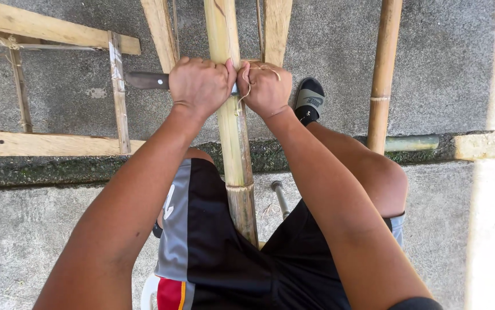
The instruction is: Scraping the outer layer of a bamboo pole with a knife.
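Black shorts [224, 252] and bare knees fill the near view, on a white seat [149, 293] whose edge just shows. Between the knees a bamboo pole [234, 149] runs up and away over the concrete [40, 229]. Both hands are clenched on it side by side, thumbs touching. The left hand [200, 85] is fisted around a knife [147, 80] laid across the pole, its dark handle sticking out to the left. The right hand [267, 87] is closed on the other end, with pale fibre curling over its knuckles. Bamboo like this looks stiff, light and smooth-skinned, likely to split lengthwise; it is best gripped between nodes. Beyond lie a sandalled foot [309, 99], a second pole [384, 69], and a wooden frame [46, 143] at left.
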